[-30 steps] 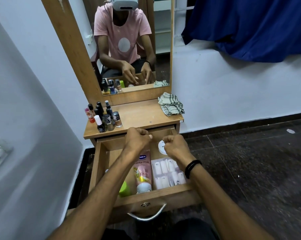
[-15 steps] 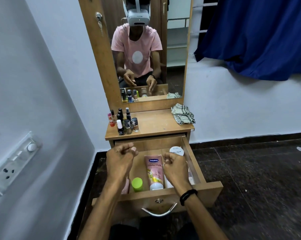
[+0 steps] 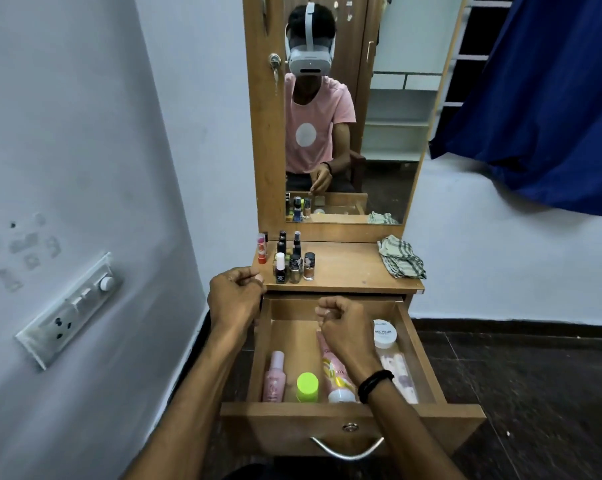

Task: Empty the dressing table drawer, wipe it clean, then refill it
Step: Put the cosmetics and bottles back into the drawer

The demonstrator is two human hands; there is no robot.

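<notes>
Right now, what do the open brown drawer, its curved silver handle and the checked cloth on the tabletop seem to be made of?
Open brown drawer: probably laminated wood board; printed-looking grain, flat smooth faces.
Curved silver handle: likely polished metal; bright reflective sheen.
Checked cloth: woven fabric, perhaps cotton; soft crumpled folds, matte green-and-white check.

The white jar (image 3: 385,334) at the drawer's far right reads "NAIL POLISH"; its smaller print is illegible. The pink tube (image 3: 337,374) shows "OX".
</notes>
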